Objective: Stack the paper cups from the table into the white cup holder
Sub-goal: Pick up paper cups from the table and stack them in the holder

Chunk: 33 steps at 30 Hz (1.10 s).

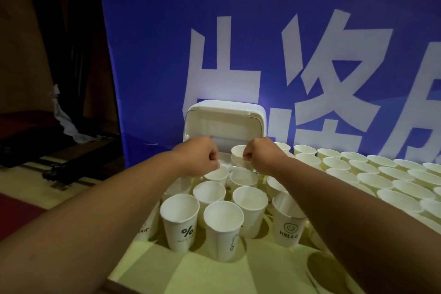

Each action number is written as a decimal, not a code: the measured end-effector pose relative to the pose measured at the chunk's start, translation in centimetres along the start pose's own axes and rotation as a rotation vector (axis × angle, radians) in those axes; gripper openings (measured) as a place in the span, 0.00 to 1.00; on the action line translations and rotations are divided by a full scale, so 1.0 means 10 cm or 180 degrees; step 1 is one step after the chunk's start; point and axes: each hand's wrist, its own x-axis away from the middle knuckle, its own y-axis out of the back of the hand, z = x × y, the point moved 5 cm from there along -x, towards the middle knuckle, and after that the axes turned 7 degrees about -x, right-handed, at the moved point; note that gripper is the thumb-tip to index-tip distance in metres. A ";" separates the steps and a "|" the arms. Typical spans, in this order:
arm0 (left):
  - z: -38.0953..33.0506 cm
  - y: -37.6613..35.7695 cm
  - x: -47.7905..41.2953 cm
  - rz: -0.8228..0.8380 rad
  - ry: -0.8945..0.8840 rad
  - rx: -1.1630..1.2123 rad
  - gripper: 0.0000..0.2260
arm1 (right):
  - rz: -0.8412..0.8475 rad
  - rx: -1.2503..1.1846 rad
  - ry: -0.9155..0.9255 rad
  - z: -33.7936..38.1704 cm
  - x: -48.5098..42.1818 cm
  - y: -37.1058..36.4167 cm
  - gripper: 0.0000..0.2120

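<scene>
White paper cups [179, 219] crowd yellow-clothed table [214, 277]; right hand [261, 157] pinches rim of stacked cup [238, 150] in open-lidded white plastic cup holder [226, 114]; left hand [199, 160] curled, grip unclear.

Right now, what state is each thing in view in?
white cup holder, lid raised open.
stacked cups, upright inside the holder.
right hand, fingers curled, pinches the stacked cups' rim.
left hand, fingers curled; whether it holds anything is unclear.
paper cups, upright on the table, mouths up, unstacked.
</scene>
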 end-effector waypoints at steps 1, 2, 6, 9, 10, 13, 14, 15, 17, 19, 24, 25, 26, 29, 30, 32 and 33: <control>0.01 0.01 0.03 0.0037 -0.0005 -0.0035 0.07 | 0.0021 0.0001 -0.0053 -0.01 0.00 -0.04 0.12; 0.03 0.02 0.07 0.0067 -0.0008 -0.0066 0.07 | 0.0015 -0.0009 -0.0101 -0.01 0.00 -0.06 0.13; 0.08 0.05 0.21 0.0211 0.0019 -0.0084 0.08 | 0.0016 -0.0012 -0.0170 0.00 0.05 -0.09 0.15; 0.08 0.09 0.34 0.0359 0.0037 -0.0131 0.08 | -0.0134 -0.0208 -0.0059 0.07 0.15 0.00 0.15; 0.06 0.12 0.39 0.0391 0.0032 -0.0148 0.08 | -0.0204 -0.0277 -0.0003 0.11 0.21 0.04 0.13; 0.00 0.16 0.55 0.0565 0.0033 -0.0135 0.09 | -0.0244 -0.0512 0.0196 0.27 0.43 0.14 0.06; -0.02 0.17 0.61 0.0662 0.0054 -0.0150 0.09 | -0.0176 -0.0581 0.0298 0.34 0.53 0.17 0.04; -0.03 0.17 0.67 0.0760 0.0088 -0.0187 0.09 | -0.0087 -0.0612 0.0411 0.41 0.63 0.19 0.04; -0.06 0.18 0.79 0.0941 0.0153 -0.0294 0.10 | 0.0086 -0.0593 0.0616 0.54 0.83 0.21 0.06; -0.07 0.19 0.89 0.1091 0.0246 -0.0316 0.11 | 0.0305 -0.0644 0.0690 0.64 1.02 0.21 0.10; -0.08 0.14 1.12 0.1260 0.0265 -0.0438 0.13 | 0.0804 -0.0444 0.0907 0.84 1.46 0.16 0.16; -0.08 0.13 1.15 0.1232 0.0245 -0.0486 0.13 | 0.0880 -0.0340 0.0919 0.86 1.51 0.13 0.17; -0.09 0.11 1.18 0.1199 0.0225 -0.0547 0.11 | 0.0934 -0.0284 0.0898 0.86 1.54 0.10 0.16; -0.11 0.09 1.23 0.1069 0.0167 -0.0680 0.07 | 0.0880 -0.0239 0.0852 0.83 1.58 0.07 0.12; -0.11 0.09 1.25 0.1041 0.0177 -0.0666 0.06 | 0.0854 -0.0231 0.0865 0.82 1.59 0.06 0.11; -0.11 0.12 1.27 0.1004 0.0203 -0.0601 0.05 | 0.0839 -0.0274 0.0876 0.81 1.61 0.06 0.11; -0.12 0.15 1.27 0.0971 0.0196 -0.0568 0.05 | 0.0818 -0.0315 0.0887 0.80 1.61 0.07 0.10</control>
